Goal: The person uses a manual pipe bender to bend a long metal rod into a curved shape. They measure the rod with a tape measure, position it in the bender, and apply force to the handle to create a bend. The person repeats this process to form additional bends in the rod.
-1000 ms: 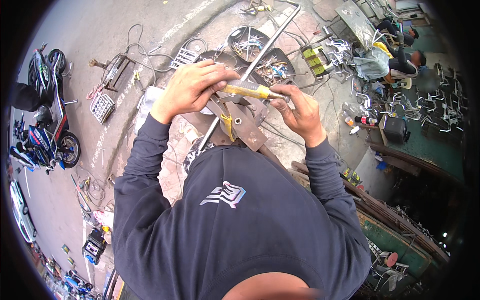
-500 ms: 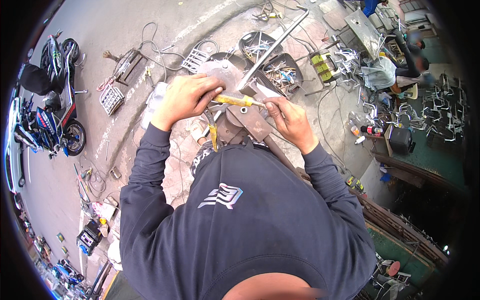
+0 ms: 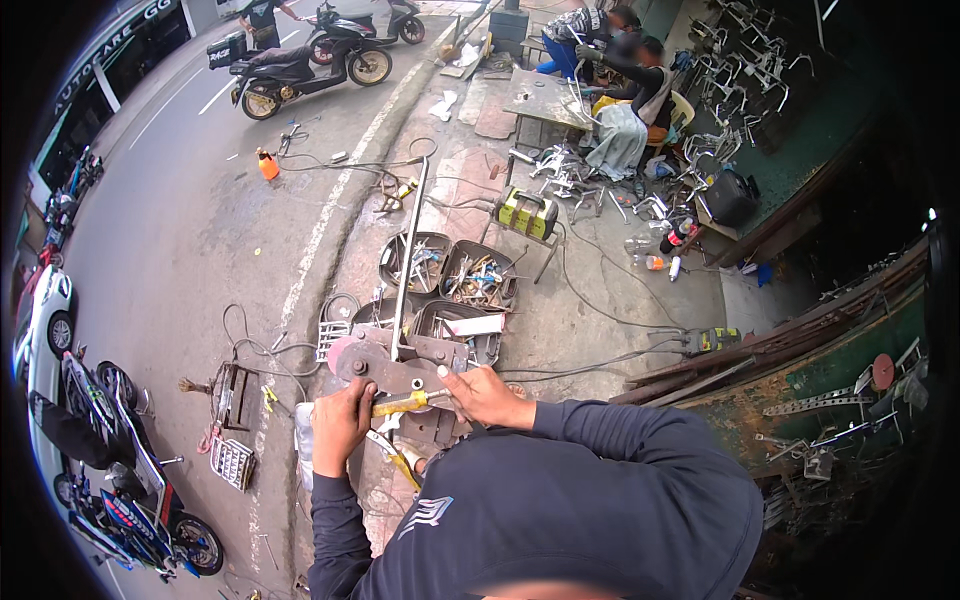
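Note:
My left hand (image 3: 343, 425) is closed round one end of a yellow-handled tool (image 3: 402, 404), which lies sideways over a steel bending jig (image 3: 455, 355). The tool's thin metal tip runs to my right hand (image 3: 488, 396), whose fingers close about it; the thumb lies near the plate and the other fingers are partly hidden. Flat plates, bolts and a round disc (image 3: 357, 366) make up the jig. A long shiny metal tube (image 3: 408, 260) stands out from it, away from me. Below the tool, a second yellow grip (image 3: 408, 468) slants down beside my body.
Open black cases (image 3: 480, 272) full of small metal parts lie beyond the jig. A green welding machine (image 3: 526, 213) stands farther off, its cables crossing the pavement. Two people (image 3: 635, 75) work at a metal table (image 3: 545, 97). Motorcycles (image 3: 130, 470) stand at the left.
The view has swung up and turned, so the hands and jig sit lower and more street shows. Both hands stay at the yellow-handled tool; the right thumb has moved nearer the plate.

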Demonstrator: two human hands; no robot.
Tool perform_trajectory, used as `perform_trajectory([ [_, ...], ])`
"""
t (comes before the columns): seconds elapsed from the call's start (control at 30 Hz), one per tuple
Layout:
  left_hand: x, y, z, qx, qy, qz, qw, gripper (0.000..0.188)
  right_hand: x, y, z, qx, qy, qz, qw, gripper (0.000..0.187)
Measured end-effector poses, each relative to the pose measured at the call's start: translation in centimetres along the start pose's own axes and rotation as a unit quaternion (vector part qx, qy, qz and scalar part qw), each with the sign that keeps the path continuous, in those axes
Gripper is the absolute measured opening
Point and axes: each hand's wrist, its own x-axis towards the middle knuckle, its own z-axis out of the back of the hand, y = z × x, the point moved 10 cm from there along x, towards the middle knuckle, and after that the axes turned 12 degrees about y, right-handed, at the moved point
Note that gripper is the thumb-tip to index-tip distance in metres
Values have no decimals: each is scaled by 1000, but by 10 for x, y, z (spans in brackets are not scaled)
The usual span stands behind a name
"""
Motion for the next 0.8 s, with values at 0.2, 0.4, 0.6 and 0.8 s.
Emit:
perform_trajectory([
  [0.2, 6, -3, -1, -39, -17, -10, 999, 14, -24, 42, 7, -228, -12, 203, 952, 50],
  [0.4, 4, -14, -7, -6, -17, -34, 999, 13, -11, -23, -28, 201, 215, -57, 954, 51],
  [0.6, -3, -2, -1, -20, -33, -3, 999, 15, -22, 34, -3, -215, -27, 217, 952, 49],
  [0.8, -7, 1, -3, -10, -35, -4, 999, 19, 6, -23, -34, 137, 189, -34, 972, 61],
])
